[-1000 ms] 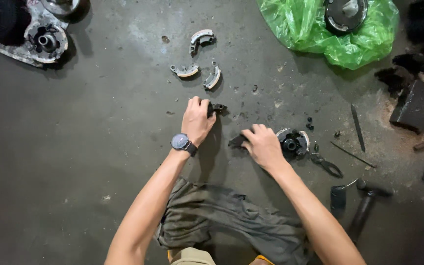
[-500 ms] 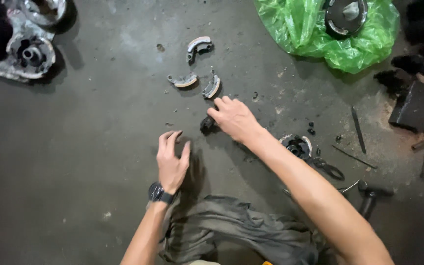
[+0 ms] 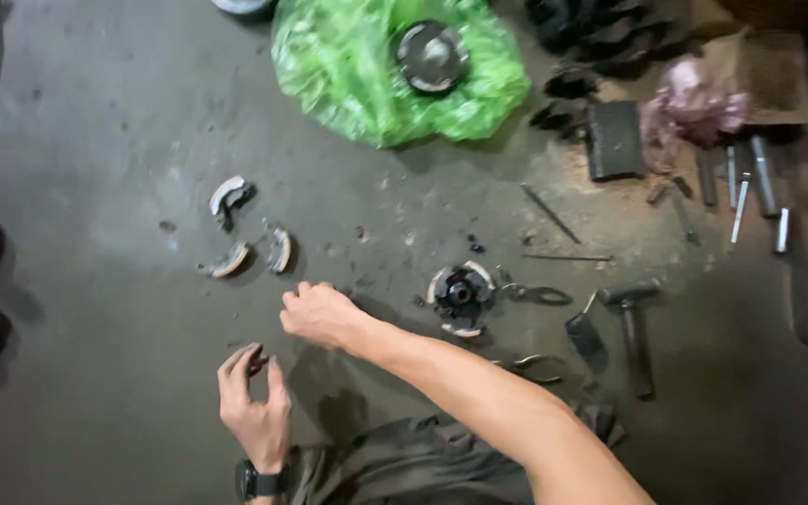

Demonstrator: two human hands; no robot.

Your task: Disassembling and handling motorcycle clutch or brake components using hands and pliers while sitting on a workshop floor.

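Observation:
My right hand (image 3: 322, 315) reaches left across the concrete floor, its fingers curled into a fist; anything inside it is hidden. My left hand (image 3: 256, 404), with a black watch (image 3: 260, 483) on the wrist, rests lower left, fingers spread and slightly bent, with a small dark bit at its fingertips. Three curved metal shoes (image 3: 229, 194) (image 3: 229, 261) (image 3: 279, 250) lie on the floor just beyond both hands. A round dark hub with metal shoes (image 3: 460, 295) sits to the right of my right hand.
A green plastic bag (image 3: 348, 75) holding a round metal part (image 3: 432, 56) lies at the top. A hammer (image 3: 634, 329), pliers (image 3: 535, 295), thin rods (image 3: 550, 213) and metal sockets (image 3: 761, 178) lie at the right. Grey cloth (image 3: 395, 463) is under my arms.
My left hand has drawn back towards me and opened. My right hand crossed from the hub towards the curved shoes with a dark part, then curled shut. The view has shifted right.

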